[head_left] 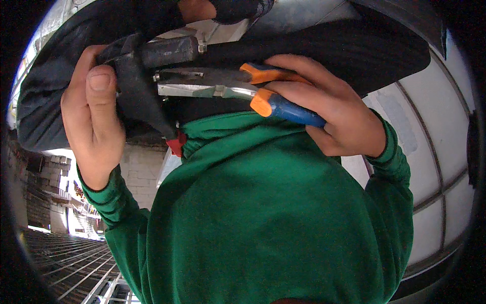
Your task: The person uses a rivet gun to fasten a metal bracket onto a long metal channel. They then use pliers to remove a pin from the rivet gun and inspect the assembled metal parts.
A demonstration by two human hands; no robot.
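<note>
My left hand (93,119) is closed on a black flexible-looking piece (142,88), its thumb pressed on the near face. Beside that piece, partly behind it, lies a dark cylinder (169,52) with a small metal fitting at its right end; how the two join is hidden. My right hand (344,111) is wrapped round pliers with blue and orange handles (293,109). The handles are spread apart. The metal end of the pliers points left and reaches the edge of the black piece; whether the jaws bite on it I cannot tell.
Dark-trousered legs (395,55) lie beneath my hands. A small red piece (175,143) shows below the black one, against my green top. Large pale panels with dark seams (425,126) are on the right. Metal bars (76,258) and a block wall (142,169) stand at lower left.
</note>
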